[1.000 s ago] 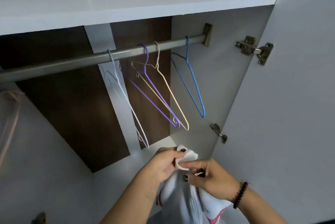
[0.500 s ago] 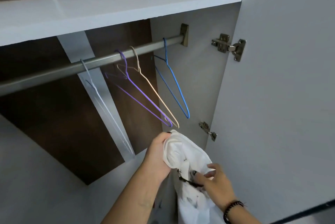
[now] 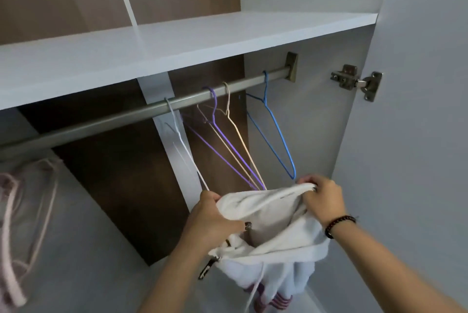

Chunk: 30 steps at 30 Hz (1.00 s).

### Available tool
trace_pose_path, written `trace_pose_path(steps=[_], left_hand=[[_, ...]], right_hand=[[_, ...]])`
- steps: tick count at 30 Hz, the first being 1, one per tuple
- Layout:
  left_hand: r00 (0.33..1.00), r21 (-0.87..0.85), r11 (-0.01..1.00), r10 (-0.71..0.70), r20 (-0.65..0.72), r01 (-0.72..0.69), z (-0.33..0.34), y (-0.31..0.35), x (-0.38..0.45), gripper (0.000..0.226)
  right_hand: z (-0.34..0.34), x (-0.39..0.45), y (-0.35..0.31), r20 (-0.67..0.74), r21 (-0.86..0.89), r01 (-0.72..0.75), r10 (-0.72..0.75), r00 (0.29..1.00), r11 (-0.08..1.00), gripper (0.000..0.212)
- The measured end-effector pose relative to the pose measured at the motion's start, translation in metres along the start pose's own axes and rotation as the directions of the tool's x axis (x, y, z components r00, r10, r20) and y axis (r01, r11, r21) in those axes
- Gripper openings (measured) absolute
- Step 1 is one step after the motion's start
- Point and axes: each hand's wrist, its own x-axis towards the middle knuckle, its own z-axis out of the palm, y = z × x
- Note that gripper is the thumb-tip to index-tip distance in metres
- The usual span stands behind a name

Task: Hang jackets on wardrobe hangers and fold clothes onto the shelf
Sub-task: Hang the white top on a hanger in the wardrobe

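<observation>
I hold a white hooded jacket (image 3: 276, 234) in front of the open wardrobe, its collar stretched between both hands. My left hand (image 3: 212, 216) grips the collar's left end, my right hand (image 3: 321, 195) grips its right end. The jacket hangs down below, with a drawstring and pink-striped cuffs at the bottom. Above it, several wire hangers hang on the metal rail (image 3: 106, 120): white (image 3: 181, 140), purple (image 3: 228, 140), cream (image 3: 239, 135) and blue (image 3: 277, 133). A white shelf (image 3: 177, 44) runs above the rail.
A pale pink garment (image 3: 17, 224) hangs at the far left of the wardrobe. The open door (image 3: 417, 135) stands on the right with a metal hinge (image 3: 357, 82). A white vertical strip runs down the brown back panel (image 3: 121, 186).
My hands have spread apart and lifted, opening the jacket's collar wide; earlier they were bunched together on the crumpled cloth. The view has tilted up and back toward the shelf.
</observation>
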Motion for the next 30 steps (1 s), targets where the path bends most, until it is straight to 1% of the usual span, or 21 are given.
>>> trace_pose_path(steps=[1,4,5,7,8,9,11,13,15,16,18,21,22,23,25,27,28,30], left_hand=[[0.999,0.083,0.996,0.030,-0.013,-0.029,0.002,-0.004,-0.002,0.065],[0.991,0.260,0.962,0.110,-0.082,-0.085,0.014,-0.011,-0.002,0.079],[0.989,0.333,0.940,0.118,-0.091,-0.081,0.017,-0.012,0.000,0.077],[0.993,0.449,0.893,0.082,-0.083,-0.036,0.022,-0.012,0.002,0.069],[0.992,0.480,0.877,0.080,-0.096,-0.025,0.026,-0.011,0.002,0.066],[0.986,0.499,0.866,0.113,-0.120,-0.039,0.030,-0.009,0.001,0.064],[0.951,0.481,0.867,0.246,-0.187,-0.129,0.041,-0.003,-0.003,0.058],[0.913,0.428,0.878,0.337,-0.231,-0.216,0.056,0.002,-0.011,0.057],[0.860,0.367,0.877,0.423,-0.285,-0.310,0.073,0.008,-0.021,0.058],[0.827,0.356,0.861,0.474,-0.303,-0.363,0.082,0.011,-0.025,0.056],[0.771,0.357,0.813,0.565,-0.293,-0.460,0.097,0.020,-0.031,0.045],[0.770,0.342,0.789,0.597,-0.226,-0.511,0.106,0.034,-0.025,0.023],[0.772,0.359,0.781,0.601,-0.208,-0.511,0.109,0.036,-0.020,0.019],[0.798,0.375,0.800,0.565,-0.210,-0.467,0.109,0.037,-0.013,0.016],[0.876,0.381,0.854,0.446,-0.183,-0.355,0.107,0.037,0.000,0.016],[0.922,0.347,0.897,0.349,-0.171,-0.275,0.106,0.031,0.014,0.021],[0.942,0.311,0.920,0.296,-0.157,-0.238,0.107,0.029,0.018,0.020],[0.959,0.105,0.976,0.208,-0.190,-0.191,0.112,0.033,0.023,0.010]], right_hand=[[-0.003,0.002,-0.013,-0.002,0.015,0.055,-0.055,0.998,0.998,0.026],[-0.010,0.004,-0.052,0.030,0.015,0.210,-0.210,0.977,0.978,0.032],[-0.012,0.002,-0.063,0.056,0.010,0.247,-0.247,0.967,0.969,0.033],[-0.015,-0.004,-0.078,0.129,0.031,0.315,-0.316,0.940,0.949,0.034],[-0.016,-0.008,-0.082,0.162,0.044,0.351,-0.354,0.921,0.935,0.035],[-0.016,-0.013,-0.084,0.179,0.051,0.386,-0.389,0.904,0.921,0.034],[-0.017,-0.021,-0.080,0.157,0.074,0.413,-0.419,0.894,0.908,0.033],[-0.020,-0.022,-0.074,0.098,0.093,0.398,-0.406,0.909,0.913,0.033],[-0.026,-0.018,-0.068,0.068,0.092,0.401,-0.407,0.911,0.911,0.036],[-0.029,-0.016,-0.066,0.072,0.088,0.408,-0.415,0.907,0.909,0.038],[-0.033,-0.011,-0.061,0.094,0.067,0.433,-0.437,0.894,0.899,0.039],[-0.041,0.001,-0.051,0.127,0.023,0.480,-0.479,0.869,0.877,0.039],[-0.045,0.007,-0.046,0.140,-0.002,0.502,-0.497,0.857,0.865,0.038],[-0.050,0.014,-0.041,0.152,-0.034,0.532,-0.521,0.840,0.846,0.036],[-0.060,0.030,-0.028,0.181,-0.108,0.590,-0.568,0.803,0.800,0.032],[-0.067,0.046,-0.013,0.226,-0.161,0.617,-0.579,0.783,0.771,0.028],[-0.068,0.053,-0.006,0.257,-0.164,0.616,-0.569,0.781,0.771,0.025],[-0.067,0.070,0.006,0.333,-0.140,0.592,-0.526,0.783,0.793,0.023]])
